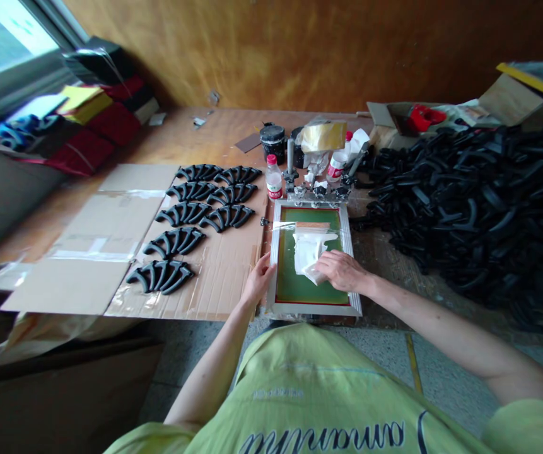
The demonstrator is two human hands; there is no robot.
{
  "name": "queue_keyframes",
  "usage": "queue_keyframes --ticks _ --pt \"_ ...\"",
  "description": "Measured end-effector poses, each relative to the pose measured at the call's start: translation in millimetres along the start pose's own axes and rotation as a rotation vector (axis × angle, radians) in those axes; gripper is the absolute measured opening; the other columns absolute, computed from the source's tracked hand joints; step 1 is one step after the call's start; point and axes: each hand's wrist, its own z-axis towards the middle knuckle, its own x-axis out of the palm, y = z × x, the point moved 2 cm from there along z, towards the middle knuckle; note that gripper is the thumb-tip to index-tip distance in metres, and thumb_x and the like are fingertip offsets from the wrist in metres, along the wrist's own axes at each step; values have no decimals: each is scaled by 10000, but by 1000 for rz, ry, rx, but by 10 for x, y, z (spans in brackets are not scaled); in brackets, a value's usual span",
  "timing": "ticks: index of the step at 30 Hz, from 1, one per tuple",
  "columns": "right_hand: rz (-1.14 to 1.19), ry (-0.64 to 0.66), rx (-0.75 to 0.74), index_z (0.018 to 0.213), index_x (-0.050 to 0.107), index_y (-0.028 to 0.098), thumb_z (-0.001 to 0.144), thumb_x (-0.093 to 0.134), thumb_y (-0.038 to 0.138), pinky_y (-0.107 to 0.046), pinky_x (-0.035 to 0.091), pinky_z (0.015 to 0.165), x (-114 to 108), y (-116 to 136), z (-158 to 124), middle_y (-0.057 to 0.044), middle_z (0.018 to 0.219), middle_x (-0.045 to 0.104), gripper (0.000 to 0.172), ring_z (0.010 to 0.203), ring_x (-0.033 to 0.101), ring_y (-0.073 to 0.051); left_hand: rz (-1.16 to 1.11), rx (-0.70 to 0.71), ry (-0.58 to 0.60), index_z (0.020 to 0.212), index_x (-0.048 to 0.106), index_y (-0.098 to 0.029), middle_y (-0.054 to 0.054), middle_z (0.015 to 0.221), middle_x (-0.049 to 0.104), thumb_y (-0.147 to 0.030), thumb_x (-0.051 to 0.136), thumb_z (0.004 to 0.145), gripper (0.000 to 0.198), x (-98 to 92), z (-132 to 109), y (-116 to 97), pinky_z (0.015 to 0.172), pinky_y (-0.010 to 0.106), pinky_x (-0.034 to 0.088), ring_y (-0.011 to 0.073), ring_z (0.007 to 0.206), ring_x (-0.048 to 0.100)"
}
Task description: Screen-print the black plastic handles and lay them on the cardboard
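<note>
A silk-screen printing frame (316,308) with a green mesh lies flat on the wooden bench in front of me, hinged at its far side to metal clamps (316,191). My left hand (259,279) grips the frame's left edge. My right hand (342,270) presses a crumpled white cloth (308,252) onto the green mesh. Part of the mesh is hidden under the cloth. A strip of tape (290,225) crosses the mesh near the far end.
Rows of black curved plastic parts (174,243) lie on flattened cardboard (214,296) to my left. A large heap of similar parts (470,202) lies to my right. Ink tins (272,142) and bottles (274,178) stand beyond the frame.
</note>
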Motion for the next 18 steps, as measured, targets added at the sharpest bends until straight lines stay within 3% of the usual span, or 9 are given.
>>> queue_keyframes --ticks 5,8,10,13,18 --pt "-13 -148 161 910 708 184 864 548 79 -338 371 801 72 -59 67 -75 893 699 197 924 562 -225 -53 -15 -11 1390 552 -160 24 804 689 -555 666 791 727 20 -29 -66 591 237 460 154 680 616" --pt "-31 -172 118 1002 716 173 899 469 53 -349 391 825 211 55 -29 -97 992 713 293 946 567 -225 -112 -43 -12 1383 546 -151 21 782 685 -570 695 756 768 37 -55 -104 570 239 457 152 650 613" --pt "-7 -147 102 992 722 188 916 499 97 -337 404 811 227 81 -55 -81 963 720 252 922 584 -215 -134 -54 -18 1381 547 -154 20 778 683 -564 702 750 768 41 -63 -119 568 239 463 153 653 616" --pt "27 -181 209 1029 726 213 912 619 223 -325 432 816 81 -31 113 -60 940 731 159 905 615 -213 -131 -44 -13 1400 538 -164 11 763 680 -543 706 755 766 21 -69 -152 558 232 462 149 645 615" --pt "50 -346 450 1407 560 261 875 699 337 -344 495 807 -396 -504 467 -65 1036 734 555 863 658 -224 -144 -21 33 1461 489 -198 -31 655 625 -565 717 768 817 -86 -153 -396 449 196 359 105 502 524"
